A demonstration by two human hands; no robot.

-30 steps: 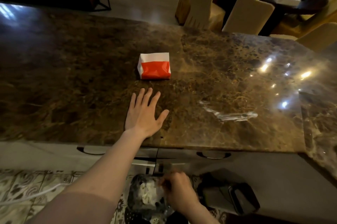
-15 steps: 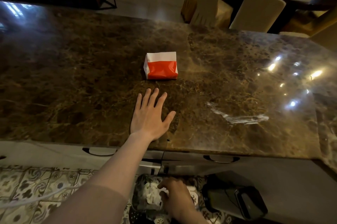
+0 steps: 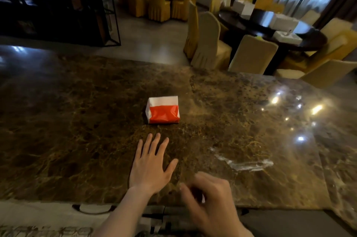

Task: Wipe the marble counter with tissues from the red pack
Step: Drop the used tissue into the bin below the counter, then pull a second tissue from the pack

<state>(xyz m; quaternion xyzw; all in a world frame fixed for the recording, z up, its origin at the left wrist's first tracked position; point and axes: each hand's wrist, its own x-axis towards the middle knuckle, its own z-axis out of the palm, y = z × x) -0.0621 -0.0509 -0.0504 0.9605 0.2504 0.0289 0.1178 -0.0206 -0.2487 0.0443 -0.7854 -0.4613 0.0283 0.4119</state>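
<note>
**Pack on counter, both hands short of it**

Pack (image 3: 163, 109) sits flat on the counter (image 3: 77, 130), about mid-depth, apart from both hands. Soft plastic wrap, blocky pillow shape: glossy red lower band with creases, white upper band, white folded side on the left.

Left hand (image 3: 149, 167) lies palm-down on the stone, near of the pack. Fingers (image 3: 152, 144) spread and straight, pointing far toward the pack; tips stop short with a clear strip of marble between. Thumb splayed right. Holding nothing.

Right hand (image 3: 211, 197) is over the near counter edge, just right of the left hand, well apart from the pack. Motion-blurred. Fingers curled inward, loosely — can't tell if anything is pinched; a small white spot shows under the knuckles, unreadable.

Counter: dark brown polished marble, gold-tan veining, mottled. High gloss — ceiling lights reflect as bright dots on the right. A whitish wet-looking smear (image 3: 243, 163) lies right of the hands.

Below the near edge: pale drawer front with a dark curved handle (image 3: 93, 208).

Far side: round dark table (image 3: 270, 26) with white boxes on it, chairs (image 3: 253, 54) in cream and yellow fabric covers, black metal shelf frame (image 3: 58, 5) far left.
</note>
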